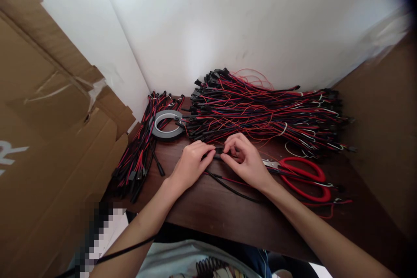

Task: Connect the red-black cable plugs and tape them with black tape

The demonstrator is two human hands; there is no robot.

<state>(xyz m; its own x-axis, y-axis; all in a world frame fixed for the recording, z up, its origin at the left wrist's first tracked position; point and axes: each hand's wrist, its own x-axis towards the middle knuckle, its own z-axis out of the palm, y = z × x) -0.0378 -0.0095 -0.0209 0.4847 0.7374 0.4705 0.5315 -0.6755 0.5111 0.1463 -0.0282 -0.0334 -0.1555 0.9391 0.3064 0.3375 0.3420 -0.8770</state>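
Note:
My left hand (192, 163) and my right hand (244, 158) meet at the middle of a dark wooden table (208, 213). Both pinch the same small black connector piece (219, 153) of a red and black cable (228, 184) that trails toward me across the table. A large heap of red and black cables (260, 110) lies just behind my hands. A smaller bundle of cables (140, 152) lies to the left.
A roll of black tape (165, 124) lies flat at the back left. Red-handled scissors (299, 176) lie to the right of my right hand. Cardboard (48, 117) leans on the left. White walls (228, 21) close the corner behind.

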